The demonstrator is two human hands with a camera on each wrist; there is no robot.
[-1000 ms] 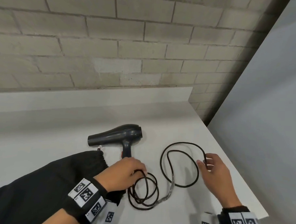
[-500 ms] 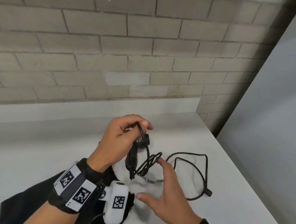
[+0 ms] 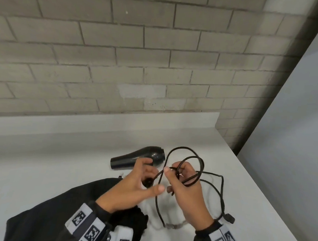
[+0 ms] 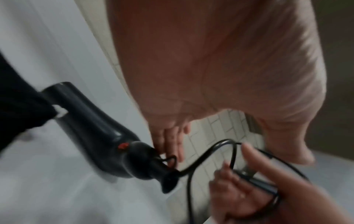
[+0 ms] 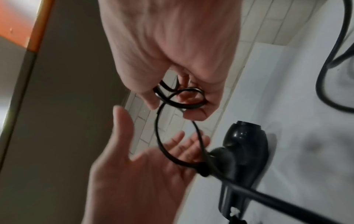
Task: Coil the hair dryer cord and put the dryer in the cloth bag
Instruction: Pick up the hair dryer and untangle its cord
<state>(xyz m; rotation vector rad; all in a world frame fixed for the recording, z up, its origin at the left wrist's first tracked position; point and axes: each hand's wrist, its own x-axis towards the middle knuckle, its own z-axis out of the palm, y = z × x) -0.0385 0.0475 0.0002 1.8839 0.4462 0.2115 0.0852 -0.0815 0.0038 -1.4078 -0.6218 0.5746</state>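
Right hand point(image 3: 186, 186) grips looped cord point(image 3: 193, 158) at frame centre | left hand point(image 3: 134, 184) wide, fingers spread (holding nothing) | hair dryer point(image 3: 139, 158) on worktop point(image 3: 45, 161) | cloth bag point(image 3: 48, 212) lower left

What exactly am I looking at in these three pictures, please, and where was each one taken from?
There is no machine here: a person wears one camera on the head and one on each wrist. The head view looks down on a white counter by a brick wall. On it lie a dark hair dryer and, nearer the person, a black cloth bag. The right hand holds loops of the dryer's black cord in its curled fingers; the plug lies on the counter. The left hand is open with fingers spread, beside the dryer's handle end. The two wrist views show the same hands, cord and dryer from close up, blurred by motion.
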